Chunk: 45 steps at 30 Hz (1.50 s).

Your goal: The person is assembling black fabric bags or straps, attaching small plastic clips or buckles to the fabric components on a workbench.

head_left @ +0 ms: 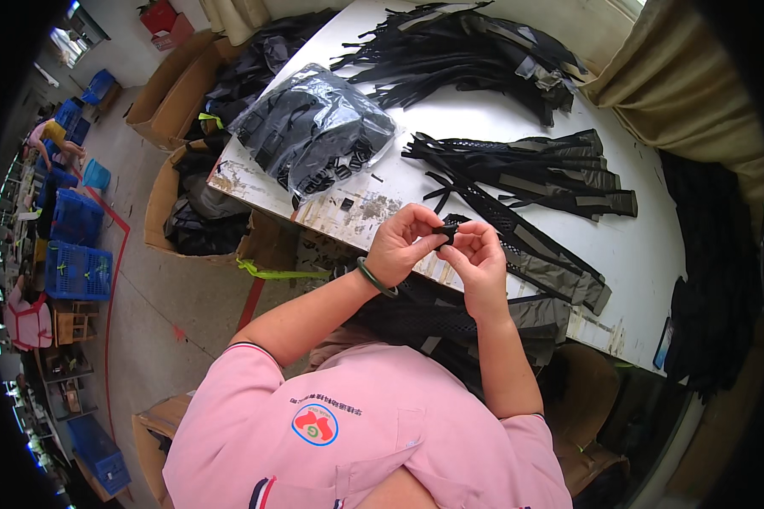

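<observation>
My left hand (401,244) and my right hand (477,259) meet just above the near edge of the white table (645,254). Between their fingertips they pinch a small black plastic buckle (446,232). A black mesh strap with grey ends (526,250) runs from the buckle out across the table to the right. A dark green bangle (375,278) circles my left wrist. More black mesh material (450,318) drapes over my lap under my forearms.
A clear plastic bag of black buckles (314,127) lies at the table's left end. Piles of black straps (535,165) (467,51) cover the far side. Cardboard boxes of dark goods (191,212) stand on the floor to the left, blue crates (76,271) beyond.
</observation>
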Each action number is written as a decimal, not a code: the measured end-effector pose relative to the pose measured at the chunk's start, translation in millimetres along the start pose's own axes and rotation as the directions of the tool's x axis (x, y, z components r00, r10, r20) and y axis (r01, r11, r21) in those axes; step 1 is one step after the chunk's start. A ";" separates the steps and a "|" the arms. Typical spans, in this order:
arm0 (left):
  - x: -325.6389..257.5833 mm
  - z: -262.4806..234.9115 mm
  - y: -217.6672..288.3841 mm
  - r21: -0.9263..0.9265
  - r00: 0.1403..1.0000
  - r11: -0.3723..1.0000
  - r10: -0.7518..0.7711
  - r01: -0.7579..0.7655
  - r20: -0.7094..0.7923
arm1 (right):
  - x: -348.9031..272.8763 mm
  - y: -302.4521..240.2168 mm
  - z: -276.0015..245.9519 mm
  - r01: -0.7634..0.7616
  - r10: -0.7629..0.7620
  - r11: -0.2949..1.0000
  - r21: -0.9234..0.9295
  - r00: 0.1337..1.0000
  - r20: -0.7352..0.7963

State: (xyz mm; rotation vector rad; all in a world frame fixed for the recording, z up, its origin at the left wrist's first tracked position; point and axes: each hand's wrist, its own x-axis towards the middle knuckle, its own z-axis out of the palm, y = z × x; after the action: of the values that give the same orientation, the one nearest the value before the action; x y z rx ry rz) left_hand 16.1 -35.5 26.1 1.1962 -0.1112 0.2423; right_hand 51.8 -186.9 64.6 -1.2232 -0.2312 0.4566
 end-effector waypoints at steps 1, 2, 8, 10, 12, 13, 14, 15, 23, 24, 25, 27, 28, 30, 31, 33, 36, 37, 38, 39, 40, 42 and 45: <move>0.0 1.1 0.4 0.000 1.000 1.000 -0.001 0.001 0.001 | 0.4 1.7 1.1 0.042 -0.041 0.998 -0.048 0.999 0.005; 0.2 3.2 1.4 -0.041 1.000 0.999 -0.005 0.004 -0.022 | 1.4 5.0 0.3 0.079 -0.078 0.993 -0.085 0.997 0.020; -0.7 6.7 10.5 -0.150 0.999 0.988 -0.044 0.042 -0.006 | 2.5 3.8 5.9 0.130 -0.133 0.985 -0.111 0.991 -0.023; -2.2 4.6 10.4 -0.195 0.997 0.979 -0.050 0.059 0.050 | 3.8 1.6 2.6 0.088 -0.090 0.995 -0.041 0.995 -0.044; -4.6 0.6 8.0 -0.106 0.990 0.993 -0.045 0.059 0.131 | 5.2 -1.0 -1.8 0.007 -0.004 0.997 0.079 0.999 -0.041; -5.0 -0.5 8.5 -0.106 0.990 0.993 -0.045 0.060 0.132 | 5.0 -1.4 -1.9 0.007 -0.004 0.997 0.078 0.999 -0.043; -5.3 -1.5 9.2 -0.110 0.990 0.990 -0.078 0.092 0.118 | 4.8 -1.7 -1.9 0.000 0.004 0.997 0.078 0.998 -0.055; -5.3 -1.9 9.7 -0.114 0.988 0.986 -0.111 0.123 0.105 | 4.5 -1.7 -2.0 -0.008 0.013 0.997 0.078 0.998 -0.068; -1.7 10.3 10.1 -0.250 0.986 0.963 -0.132 0.103 -0.100 | -7.6 15.7 14.2 0.287 -0.390 0.770 -0.569 0.919 -0.065; -2.2 12.4 9.1 -0.303 0.983 0.948 -0.138 0.096 -0.121 | -7.9 17.4 15.2 0.292 -0.406 0.758 -0.584 0.911 -0.072; -2.2 14.2 8.8 -0.303 0.983 0.948 -0.138 0.096 -0.120 | -7.5 18.5 15.7 0.296 -0.422 0.745 -0.598 0.903 -0.078; -2.1 17.6 9.3 -0.321 0.977 0.940 -0.166 0.115 -0.136 | -7.1 18.4 16.0 0.261 -0.393 0.787 -0.559 0.910 -0.129; -2.7 18.2 8.8 -0.320 0.977 0.940 -0.166 0.116 -0.135 | -7.3 18.0 16.1 0.226 -0.361 0.826 -0.516 0.916 -0.177; -3.5 19.1 7.5 -0.243 0.980 0.962 -0.154 0.121 -0.123 | -6.0 16.8 15.4 0.158 -0.235 0.934 -0.322 0.947 -0.218; -3.2 19.5 7.1 -0.243 0.980 0.962 -0.154 0.121 -0.123 | -4.9 16.4 14.5 0.077 -0.101 0.991 -0.112 0.968 -0.229; -2.7 20.0 6.4 -0.227 0.978 0.967 -0.153 0.119 -0.140 | -3.0 16.1 5.7 0.029 -0.040 0.998 -0.063 0.982 -0.185; -5.4 19.3 6.9 -0.162 0.987 0.981 -0.124 0.106 -0.103 | -0.6 12.7 -3.9 -0.070 0.069 0.998 -0.002 0.991 -0.118; -6.3 18.7 6.9 -0.162 0.987 0.981 -0.124 0.107 -0.102 | 0.1 11.3 -5.8 -0.117 0.117 0.993 0.012 0.989 -0.095; -7.6 17.6 6.5 -0.112 0.997 0.992 -0.061 0.055 -0.056 | 0.5 10.7 -8.2 -0.116 0.117 0.993 0.012 0.988 -0.096; -8.3 16.9 6.4 -0.064 1.000 0.998 0.000 -0.001 -0.007 | 0.8 10.7 -10.4 -0.114 0.115 0.993 0.009 0.991 -0.067; -8.2 17.3 8.2 -0.064 1.000 0.998 0.000 0.000 -0.007 | 1.1 11.3 -11.5 -0.113 0.113 0.994 0.006 0.993 -0.037; -7.7 18.9 13.6 -0.164 0.998 0.986 -0.007 0.018 0.068 | -1.1 9.6 -9.7 -0.110 0.111 0.994 0.028 0.993 -0.040; -9.6 14.5 12.9 -0.233 0.987 0.970 -0.036 0.072 0.154 | -4.1 9.2 -4.7 -0.088 0.092 0.992 0.091 0.995 -0.042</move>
State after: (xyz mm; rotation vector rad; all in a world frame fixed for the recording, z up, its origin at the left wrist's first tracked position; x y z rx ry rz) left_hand 4.3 -45.8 41.0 0.9761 -0.2318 0.0878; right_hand 48.1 -190.4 54.6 -1.1587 -0.1157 0.5110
